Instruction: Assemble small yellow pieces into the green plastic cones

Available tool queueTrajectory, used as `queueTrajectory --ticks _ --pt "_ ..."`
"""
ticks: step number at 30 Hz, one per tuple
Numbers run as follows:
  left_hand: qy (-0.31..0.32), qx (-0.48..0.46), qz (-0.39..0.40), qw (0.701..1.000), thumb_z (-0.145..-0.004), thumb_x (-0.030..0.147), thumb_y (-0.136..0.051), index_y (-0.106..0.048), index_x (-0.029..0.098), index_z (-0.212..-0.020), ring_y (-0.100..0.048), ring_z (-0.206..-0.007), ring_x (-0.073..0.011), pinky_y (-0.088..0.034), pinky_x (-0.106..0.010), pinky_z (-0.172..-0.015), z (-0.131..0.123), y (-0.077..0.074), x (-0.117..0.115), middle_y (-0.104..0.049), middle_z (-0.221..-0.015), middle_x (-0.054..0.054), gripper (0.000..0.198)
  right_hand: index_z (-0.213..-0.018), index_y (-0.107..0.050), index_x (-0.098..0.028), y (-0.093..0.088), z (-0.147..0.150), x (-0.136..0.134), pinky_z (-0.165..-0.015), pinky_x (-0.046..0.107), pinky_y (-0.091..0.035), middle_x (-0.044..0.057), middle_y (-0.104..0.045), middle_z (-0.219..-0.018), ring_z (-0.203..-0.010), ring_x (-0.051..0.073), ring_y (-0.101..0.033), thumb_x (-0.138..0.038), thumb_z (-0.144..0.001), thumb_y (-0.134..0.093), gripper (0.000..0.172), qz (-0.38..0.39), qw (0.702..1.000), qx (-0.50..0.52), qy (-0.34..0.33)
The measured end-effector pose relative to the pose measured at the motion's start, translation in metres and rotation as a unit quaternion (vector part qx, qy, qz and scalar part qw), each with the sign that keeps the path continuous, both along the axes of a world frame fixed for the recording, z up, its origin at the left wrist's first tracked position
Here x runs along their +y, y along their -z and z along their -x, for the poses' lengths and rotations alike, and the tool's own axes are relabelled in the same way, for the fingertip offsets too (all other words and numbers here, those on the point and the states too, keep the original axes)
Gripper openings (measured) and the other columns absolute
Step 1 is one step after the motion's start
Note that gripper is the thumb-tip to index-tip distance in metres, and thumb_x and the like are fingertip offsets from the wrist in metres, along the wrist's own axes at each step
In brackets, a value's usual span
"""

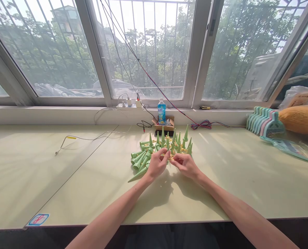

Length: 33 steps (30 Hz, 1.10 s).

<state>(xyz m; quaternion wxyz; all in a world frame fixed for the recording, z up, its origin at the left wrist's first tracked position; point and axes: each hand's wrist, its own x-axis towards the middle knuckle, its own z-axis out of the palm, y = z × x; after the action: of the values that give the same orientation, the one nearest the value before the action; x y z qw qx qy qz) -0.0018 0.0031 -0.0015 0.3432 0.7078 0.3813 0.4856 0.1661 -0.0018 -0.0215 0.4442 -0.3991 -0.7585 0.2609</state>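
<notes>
Green plastic cone-shaped pieces (143, 159) form a pile at the middle of the table, some upright and others lying on their sides. Small yellow pieces (183, 148) are scattered among them. At the front of the pile my left hand (157, 164) is closed, its fingertips pinched at what looks like a green cone whose tip shows above them. Close beside it, my right hand (187, 165) pinches a small yellow piece (171, 159). The fingers hide most of both, and I cannot tell whether the two pieces touch.
Behind the pile lie a dark phone (165, 133) and a small cardboard box (170, 127), with a blue-labelled bottle (161, 112) by it. Cables (202, 124) run along the window side. Pastel plastic items (266, 122) stand at the right. A bent wire (63, 143) lies left.
</notes>
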Motion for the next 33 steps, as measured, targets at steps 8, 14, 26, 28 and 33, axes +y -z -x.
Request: queueTrajectory --ticks 8,14,26,28,33 --pt "0.001 0.016 -0.013 1.000 -0.093 0.043 -0.050 -0.051 0.016 -0.076 -0.032 -0.046 -0.0049 -0.020 -0.021 -0.043 0.0009 0.0013 -0.0004 -0.049 -0.068 0.002 0.032 -0.063 -0.052 -0.017 -0.0001 0.0003 0.0000 -0.050 0.025 -0.028 -0.002 -0.050 -0.058 -0.053 0.010 -0.037 -0.035 -0.087 -0.058 0.031 0.000 1.000 0.001 0.002" --pt "0.000 0.020 -0.019 1.000 -0.093 0.043 -0.050 -0.048 0.017 -0.076 -0.031 -0.046 -0.0050 -0.019 -0.021 -0.043 0.0011 0.0039 0.0014 -0.047 -0.067 0.003 0.031 -0.064 -0.053 -0.017 0.0012 0.0003 0.0004 -0.050 0.025 -0.029 -0.002 -0.051 -0.058 -0.053 0.010 -0.038 -0.033 -0.087 -0.058 0.029 0.000 1.000 0.001 0.004" --pt "-0.006 -0.018 0.004 1.000 -0.094 0.045 -0.047 -0.051 0.017 -0.078 -0.042 -0.050 -0.0069 -0.035 -0.020 -0.047 -0.0004 0.0038 0.0026 -0.059 -0.074 0.000 0.033 -0.086 -0.060 -0.017 -0.0013 0.0054 -0.0062 -0.046 0.023 -0.031 -0.003 -0.053 -0.062 -0.047 0.008 -0.038 -0.032 -0.088 -0.059 0.015 -0.046 0.998 0.008 0.031" --pt "0.002 -0.027 0.022 0.999 -0.094 0.046 -0.047 -0.051 0.017 -0.079 -0.042 -0.046 -0.0066 -0.035 -0.021 -0.044 -0.0007 0.0042 0.0028 -0.058 -0.071 0.000 0.033 -0.088 -0.060 -0.018 -0.0007 0.0062 -0.0068 -0.047 0.023 -0.034 -0.003 -0.054 -0.064 -0.046 0.008 -0.039 -0.030 -0.087 -0.060 0.013 -0.061 0.997 0.009 0.041" --pt "0.044 -0.051 0.057 0.996 -0.095 0.049 -0.045 -0.053 0.018 -0.085 -0.045 -0.039 -0.0069 -0.037 -0.021 -0.040 -0.0013 0.0048 0.0030 -0.057 -0.066 0.002 0.034 -0.087 -0.059 -0.019 0.0033 0.0086 -0.0083 -0.049 0.023 -0.037 -0.002 -0.055 -0.070 -0.048 0.008 -0.040 -0.025 -0.084 -0.061 0.007 -0.126 0.990 -0.011 0.056"
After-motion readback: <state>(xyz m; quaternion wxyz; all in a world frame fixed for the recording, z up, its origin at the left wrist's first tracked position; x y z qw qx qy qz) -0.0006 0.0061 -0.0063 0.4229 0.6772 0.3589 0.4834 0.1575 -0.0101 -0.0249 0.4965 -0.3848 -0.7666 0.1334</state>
